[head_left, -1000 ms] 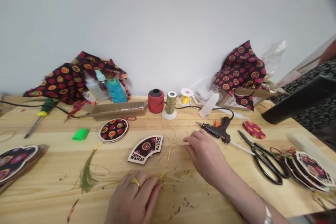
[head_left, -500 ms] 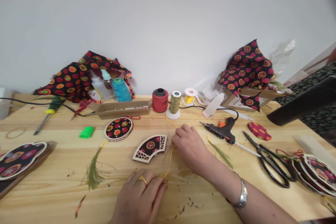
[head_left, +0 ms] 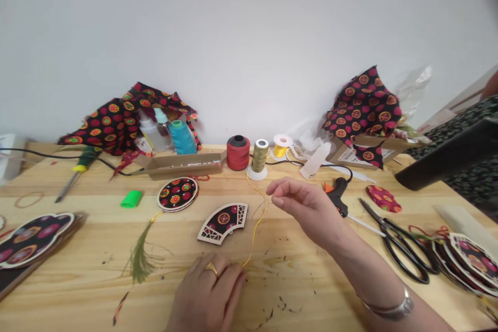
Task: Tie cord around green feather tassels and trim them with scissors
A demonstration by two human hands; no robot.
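Note:
My left hand (head_left: 208, 293), with a gold ring, rests low on the table, its fingers closed on the end of a yellow cord (head_left: 254, 233). The cord curves up towards the spools. To its right, my right hand (head_left: 301, 205) is raised slightly, fingers loosely curled and a gap between thumb and forefinger; I see nothing held there. A fan-shaped wooden piece with patterned fabric (head_left: 223, 223) lies between the hands, apart from both. Behind my right hand, the black glue gun (head_left: 339, 194) is partly hidden.
Thread spools in red (head_left: 238, 154), olive (head_left: 260, 155) and yellow (head_left: 281, 146) stand behind. Black scissors (head_left: 404, 246) and stacked fabric pieces (head_left: 467, 264) lie right. Left are a round ornament (head_left: 177, 194) with a green tassel (head_left: 142, 254), a green cap (head_left: 131, 198) and a screwdriver (head_left: 73, 179).
My right hand has let go of the yellow cord, lifted and moved right, and its fingers have loosened. It now covers the right-hand tassel. My left hand stays put on the cord.

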